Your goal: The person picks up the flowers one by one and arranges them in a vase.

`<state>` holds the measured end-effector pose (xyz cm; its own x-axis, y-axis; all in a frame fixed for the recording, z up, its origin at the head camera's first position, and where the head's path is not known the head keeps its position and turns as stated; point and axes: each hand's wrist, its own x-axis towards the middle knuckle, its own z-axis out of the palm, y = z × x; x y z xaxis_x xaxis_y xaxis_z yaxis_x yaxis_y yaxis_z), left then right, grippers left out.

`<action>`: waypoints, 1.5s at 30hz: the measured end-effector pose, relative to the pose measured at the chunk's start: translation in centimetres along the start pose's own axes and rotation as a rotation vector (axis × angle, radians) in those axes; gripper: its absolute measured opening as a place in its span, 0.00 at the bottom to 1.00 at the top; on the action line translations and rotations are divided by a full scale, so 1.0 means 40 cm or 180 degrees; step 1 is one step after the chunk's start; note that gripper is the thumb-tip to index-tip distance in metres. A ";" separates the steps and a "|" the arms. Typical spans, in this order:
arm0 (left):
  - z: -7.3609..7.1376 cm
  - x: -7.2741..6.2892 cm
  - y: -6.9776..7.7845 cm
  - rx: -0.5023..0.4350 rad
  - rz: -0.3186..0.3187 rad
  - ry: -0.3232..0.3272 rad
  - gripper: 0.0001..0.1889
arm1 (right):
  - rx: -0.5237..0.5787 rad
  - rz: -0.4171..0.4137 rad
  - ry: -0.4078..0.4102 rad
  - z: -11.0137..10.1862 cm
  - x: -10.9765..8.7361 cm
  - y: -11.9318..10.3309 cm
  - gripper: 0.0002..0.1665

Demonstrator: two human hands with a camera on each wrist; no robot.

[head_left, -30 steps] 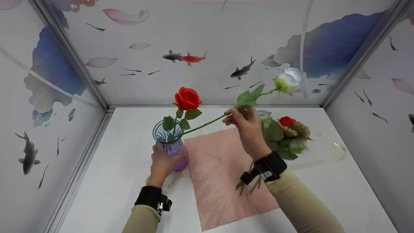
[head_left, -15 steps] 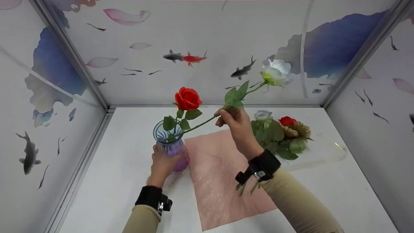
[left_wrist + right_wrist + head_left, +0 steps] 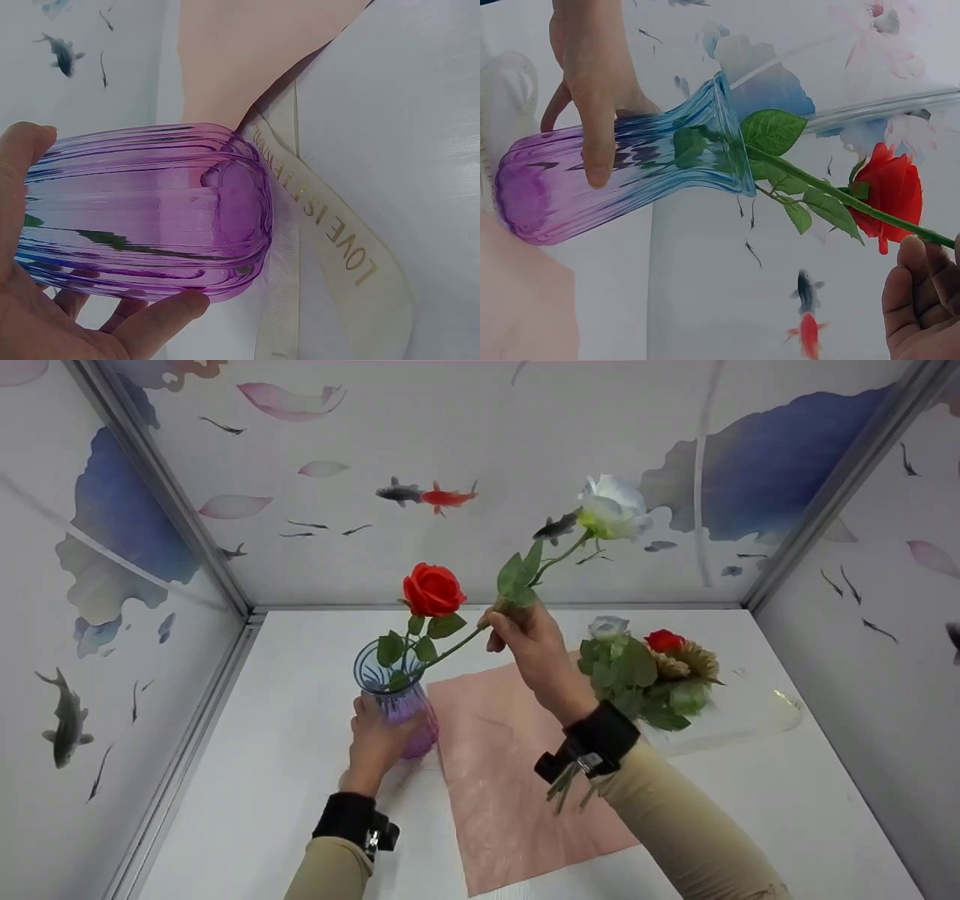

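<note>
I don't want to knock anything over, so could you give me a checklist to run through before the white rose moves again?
1. Left hand steadying the vase: ok, fingers curled round its side.
2. Right hand gripping the white rose: ok, it pinches the stem below the upper leaves.
3. Red rose in the vase: ok, bloom above the rim.
4. White rose fully in: not ok, a long stretch of slanted stem is outside the mouth.
5. Vase base flat on the table: cannot tell.
6. Ribbon free of the base: cannot tell; it lies close by.
</note>
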<state>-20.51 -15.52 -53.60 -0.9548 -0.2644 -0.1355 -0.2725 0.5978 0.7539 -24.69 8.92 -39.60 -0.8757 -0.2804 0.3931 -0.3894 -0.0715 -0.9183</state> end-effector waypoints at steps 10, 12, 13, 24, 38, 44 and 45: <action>0.002 -0.002 -0.004 0.0021 0.0082 0.0077 0.57 | -0.0342 0.0115 -0.0248 0.045 0.014 0.003 0.11; 0.002 -0.003 -0.004 0.0037 0.0097 0.0086 0.57 | -0.0337 0.0157 -0.0286 0.052 0.015 0.005 0.11; 0.002 -0.003 -0.003 0.0035 0.0098 0.0082 0.57 | -0.0346 0.0174 -0.0307 0.054 0.015 0.006 0.11; 0.001 -0.001 -0.006 0.0014 0.0037 0.0002 0.57 | -0.0402 0.0357 -0.0357 0.085 0.027 0.025 0.21; 0.002 0.002 0.001 0.0022 -0.0059 -0.0030 0.59 | -0.0641 0.0755 -0.0263 0.124 0.058 0.063 0.17; 0.002 0.007 0.000 0.0030 -0.0087 -0.0057 0.59 | -0.0749 0.0818 -0.0356 0.137 0.068 0.085 0.15; 0.002 0.009 0.000 0.0022 -0.0088 -0.0067 0.59 | -0.0801 0.0810 -0.0376 0.139 0.069 0.088 0.14</action>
<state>-20.84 -15.56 -53.71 -0.9492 -0.2649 -0.1698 -0.2995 0.5957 0.7453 -26.89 2.59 -42.01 -0.9202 -0.3684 0.1322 -0.2343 0.2479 -0.9400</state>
